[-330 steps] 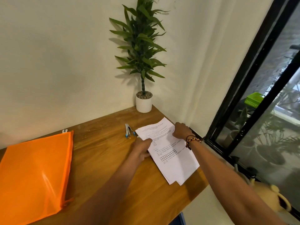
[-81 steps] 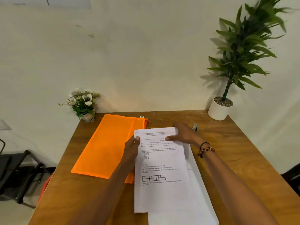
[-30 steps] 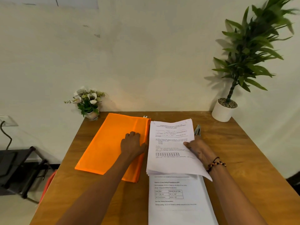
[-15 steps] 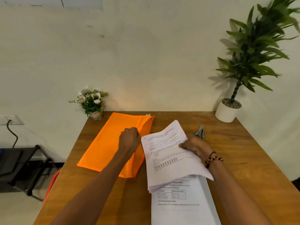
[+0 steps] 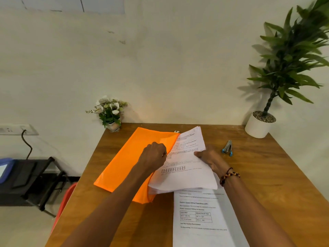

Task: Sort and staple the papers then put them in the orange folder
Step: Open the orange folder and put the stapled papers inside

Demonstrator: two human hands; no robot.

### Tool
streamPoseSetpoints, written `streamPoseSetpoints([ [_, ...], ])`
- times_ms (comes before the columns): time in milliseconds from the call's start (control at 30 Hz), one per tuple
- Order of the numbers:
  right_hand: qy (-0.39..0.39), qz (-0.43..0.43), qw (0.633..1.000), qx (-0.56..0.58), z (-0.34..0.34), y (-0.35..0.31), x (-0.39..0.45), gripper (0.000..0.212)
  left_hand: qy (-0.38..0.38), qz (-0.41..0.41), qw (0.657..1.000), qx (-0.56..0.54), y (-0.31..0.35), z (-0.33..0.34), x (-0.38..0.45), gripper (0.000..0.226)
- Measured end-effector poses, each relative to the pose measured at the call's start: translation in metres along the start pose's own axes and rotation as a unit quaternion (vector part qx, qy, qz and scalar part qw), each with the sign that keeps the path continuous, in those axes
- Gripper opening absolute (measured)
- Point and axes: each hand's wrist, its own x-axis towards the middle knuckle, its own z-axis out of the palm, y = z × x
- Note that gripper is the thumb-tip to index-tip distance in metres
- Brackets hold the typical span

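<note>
The orange folder (image 5: 124,166) lies flat on the left half of the wooden table (image 5: 276,184). My left hand (image 5: 154,155) is curled at the folder's right edge and pinches its upper layer, which is lifted a little. My right hand (image 5: 208,158) grips a printed sheaf of papers (image 5: 185,177) by its right side, with the sheaf tilted and its left edge at the folder's raised edge. A second set of printed papers (image 5: 203,218) lies flat on the table below the sheaf. A small blue-and-silver stapler (image 5: 227,148) rests to the right of my right hand.
A tall green plant in a white pot (image 5: 260,124) stands at the table's back right corner. A small pot of white flowers (image 5: 111,113) sits at the back left corner. A black chair (image 5: 35,179) stands on the floor to the left.
My left hand went from resting flat on the folder to pinching its right edge. My right hand has swung the sheaf left, so it now overlaps the folder's edge.
</note>
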Motion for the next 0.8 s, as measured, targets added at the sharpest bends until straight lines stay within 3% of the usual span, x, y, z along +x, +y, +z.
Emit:
streamPoseSetpoints([
  [133, 0.046, -0.042, 0.997, 0.039, 0.011, 0.012, 0.002, 0.014, -0.039, 0.010, 0.999, -0.003, 0.006, -0.013, -0.003, 0.036],
  [300, 0.112, -0.117, 0.982, -0.095, 0.021, 0.020, 0.005, 0.021, -0.101, 0.004, 0.993, 0.062, 0.014, -0.016, -0.011, 0.054],
  [467, 0.116, -0.097, 0.986, -0.069, 0.026, 0.019, 0.005, 0.025, -0.105, -0.038, 0.993, -0.028, 0.019, -0.015, -0.010, 0.065],
  [633, 0.161, -0.148, 0.970, -0.110, 0.039, 0.026, 0.000, 0.012, -0.113, -0.031, 0.991, -0.060, 0.020, -0.018, -0.009, 0.064],
  [800, 0.126, -0.102, 0.985, 0.062, 0.042, 0.028, -0.002, 0.026, -0.135, -0.041, 0.981, -0.132, 0.014, -0.028, -0.008, 0.061],
])
